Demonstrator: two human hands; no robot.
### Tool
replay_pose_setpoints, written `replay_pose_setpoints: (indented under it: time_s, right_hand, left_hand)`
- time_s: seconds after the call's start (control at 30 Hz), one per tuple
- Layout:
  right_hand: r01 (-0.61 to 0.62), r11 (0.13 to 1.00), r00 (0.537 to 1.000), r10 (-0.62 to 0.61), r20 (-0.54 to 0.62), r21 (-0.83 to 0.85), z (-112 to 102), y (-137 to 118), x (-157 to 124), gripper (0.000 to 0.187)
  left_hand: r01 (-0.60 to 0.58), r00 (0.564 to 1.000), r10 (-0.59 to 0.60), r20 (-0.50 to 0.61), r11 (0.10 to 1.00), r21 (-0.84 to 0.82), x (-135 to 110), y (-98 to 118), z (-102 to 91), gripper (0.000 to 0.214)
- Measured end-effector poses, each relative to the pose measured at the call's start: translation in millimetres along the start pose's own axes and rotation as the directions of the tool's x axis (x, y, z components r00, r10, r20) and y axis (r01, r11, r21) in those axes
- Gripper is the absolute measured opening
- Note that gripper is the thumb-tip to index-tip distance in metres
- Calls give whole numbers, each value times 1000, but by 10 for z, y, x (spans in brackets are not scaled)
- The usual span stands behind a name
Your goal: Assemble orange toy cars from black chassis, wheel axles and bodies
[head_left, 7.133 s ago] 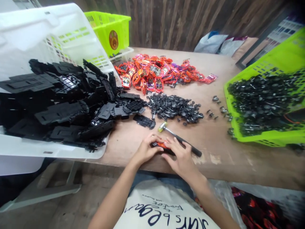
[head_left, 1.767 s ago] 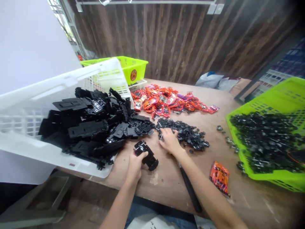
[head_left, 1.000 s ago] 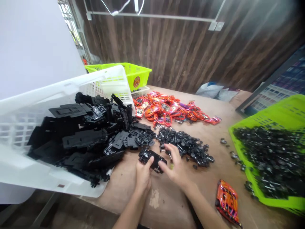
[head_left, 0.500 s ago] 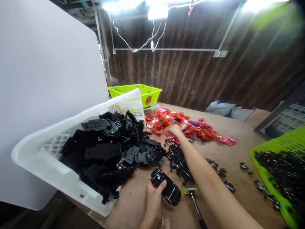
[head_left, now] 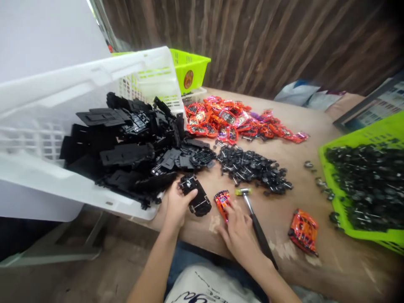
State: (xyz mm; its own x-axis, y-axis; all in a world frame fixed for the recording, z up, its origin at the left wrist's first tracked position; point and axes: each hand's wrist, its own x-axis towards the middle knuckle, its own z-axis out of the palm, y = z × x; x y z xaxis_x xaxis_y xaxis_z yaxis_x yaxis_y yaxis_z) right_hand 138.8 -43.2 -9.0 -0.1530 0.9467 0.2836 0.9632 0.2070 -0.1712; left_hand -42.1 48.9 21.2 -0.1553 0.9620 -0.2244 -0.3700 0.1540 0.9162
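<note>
My left hand (head_left: 176,205) is closed on a black toy car chassis (head_left: 200,201), thumb across its face, with metal axles showing on it. Just to the right, my right hand (head_left: 239,229) has its fingers on a shiny red-orange toy car body (head_left: 221,201) at the table's near side; the fingers hide part of it. A hammer (head_left: 259,233) with a yellow-green head lies right beside that hand. Farther right a second red car body (head_left: 303,231) rests on the table.
A tilted white basket (head_left: 126,69) spills black chassis (head_left: 126,153) at left. Red car bodies (head_left: 229,118) are heaped behind a pile of wheel axles (head_left: 252,166). At right stands a green basket (head_left: 339,202) of wheels; another green basket (head_left: 197,69) is at the back.
My right hand has come back from the red heap to the near table, now at a red car body. The view has tilted down. My left hand still holds the chassis.
</note>
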Motion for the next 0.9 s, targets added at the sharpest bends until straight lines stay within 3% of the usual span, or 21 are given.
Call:
replay_pose_setpoints:
  time_s: [0.1, 0.2, 0.33, 0.43, 0.57, 0.67, 0.83, 0.9]
  right_hand:
    - [-204, 978, 977, 206, -62, 33, 83, 18, 105, 54]
    - [-318, 945, 945, 323, -55, 75, 26, 87, 236, 48]
    - [-412, 820, 890, 456, -19, 397, -234, 65, 207, 58]
    - [-383, 779, 903, 429, 25, 497, -369, -8, 139, 64]
    - [-408, 806, 897, 442, 20, 429, -318, 4, 84, 67]
    - [-424, 807, 890, 455, 26, 411, -223, 92, 48, 69]
    - [-380, 782, 897, 442, -9, 494, -142, 127, -21, 68]
    - [-376, 776, 897, 441, -9, 506, -150, 114, -64, 68]
  left_hand:
    - [69, 997, -69, 22, 997, -39, -27, -25, -22, 49]
    - [161, 986, -157, 62, 985, -59, -88, -66, -8, 52]
    - [225, 965, -213, 150, 972, -62, -220, -158, 103, 60]
    - [232, 937, -197, 288, 968, -94, -342, -288, 271, 56]
    - [189, 897, -138, 420, 979, -82, -480, -493, 473, 45]
    - [200, 879, -139, 456, 976, -89, -538, -579, 542, 43]
    - [352, 848, -257, 463, 927, -130, -608, -543, 578, 48]
    - [326, 852, -234, 469, 937, -125, -637, -515, 588, 50]
